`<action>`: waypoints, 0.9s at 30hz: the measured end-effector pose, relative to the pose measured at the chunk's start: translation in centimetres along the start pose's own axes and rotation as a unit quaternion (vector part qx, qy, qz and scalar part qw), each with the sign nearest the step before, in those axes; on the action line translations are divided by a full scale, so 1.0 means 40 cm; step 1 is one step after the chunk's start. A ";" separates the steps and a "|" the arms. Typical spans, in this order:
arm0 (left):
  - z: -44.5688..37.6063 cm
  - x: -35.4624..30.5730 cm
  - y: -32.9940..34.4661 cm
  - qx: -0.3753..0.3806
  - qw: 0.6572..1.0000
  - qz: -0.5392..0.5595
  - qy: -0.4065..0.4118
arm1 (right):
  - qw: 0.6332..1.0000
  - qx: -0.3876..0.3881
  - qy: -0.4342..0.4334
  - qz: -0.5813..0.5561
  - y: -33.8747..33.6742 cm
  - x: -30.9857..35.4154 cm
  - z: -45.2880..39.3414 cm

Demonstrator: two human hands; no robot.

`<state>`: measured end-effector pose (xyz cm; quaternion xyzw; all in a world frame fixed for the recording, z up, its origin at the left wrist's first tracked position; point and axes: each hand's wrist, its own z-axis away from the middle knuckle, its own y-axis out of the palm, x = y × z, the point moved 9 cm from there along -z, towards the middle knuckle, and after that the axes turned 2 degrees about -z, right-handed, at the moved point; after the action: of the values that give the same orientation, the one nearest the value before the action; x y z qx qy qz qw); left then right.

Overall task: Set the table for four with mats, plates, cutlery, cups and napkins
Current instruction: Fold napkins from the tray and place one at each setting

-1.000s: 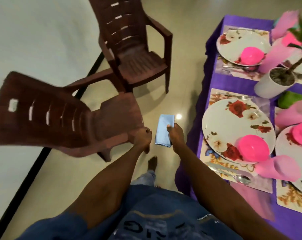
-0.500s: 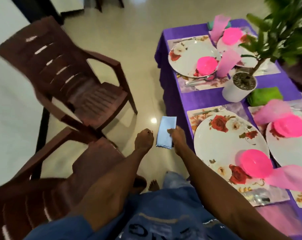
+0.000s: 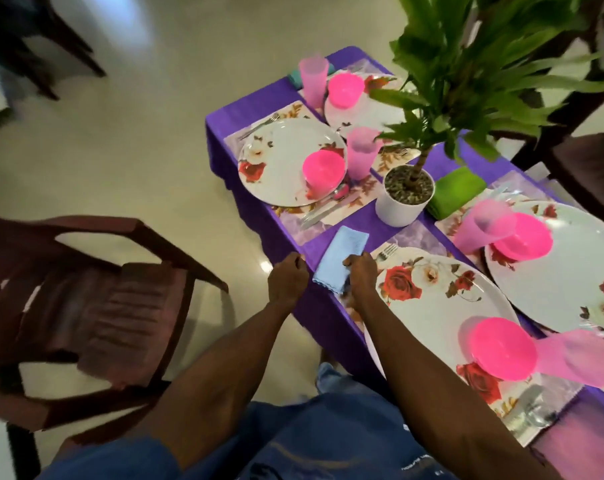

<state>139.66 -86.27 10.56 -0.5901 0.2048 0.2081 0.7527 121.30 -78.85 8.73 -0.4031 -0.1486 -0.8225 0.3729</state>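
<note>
My right hand (image 3: 361, 271) pinches a folded light blue napkin (image 3: 340, 258) over the purple tablecloth (image 3: 280, 237), just left of the nearest floral plate (image 3: 432, 306) and its fork (image 3: 387, 251). My left hand (image 3: 287, 278) is a fist at the table's edge and holds nothing. Each of the set places has a floral mat, a white rose plate, a pink bowl (image 3: 501, 348) and a pink cup (image 3: 570, 358). A green napkin (image 3: 456, 192) lies by the far right plate (image 3: 563, 271). A teal napkin (image 3: 295, 77) shows at the far end.
A potted green plant in a white pot (image 3: 402, 202) stands mid-table, its leaves overhanging the far places. A brown plastic chair (image 3: 86, 306) stands left of me on the pale floor. Another dark chair (image 3: 588, 168) sits across the table at right.
My view has swung right onto the table. The right hand has carried the blue napkin from above the floor to above the tablecloth beside the nearest plate. The left fist came along with it.
</note>
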 end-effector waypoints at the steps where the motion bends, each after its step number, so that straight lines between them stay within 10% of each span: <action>1: -0.021 -0.022 0.006 0.007 1.000 -0.007 0.015 | 1.000 -0.014 -0.008 -0.001 -0.008 0.015 -0.019; 19: -0.237 -0.257 0.067 0.147 0.949 -0.079 0.268 | 0.986 -0.159 -0.003 -0.047 -0.004 0.065 -0.153; 27: -0.302 -0.237 0.050 0.188 0.914 -0.085 0.348 | 0.939 -0.315 -0.031 0.135 0.017 0.114 -0.116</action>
<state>129.91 -98.28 11.55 -0.4878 0.4382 -0.1178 0.7457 117.43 -84.06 9.28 -0.5412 0.1631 -0.7563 0.3295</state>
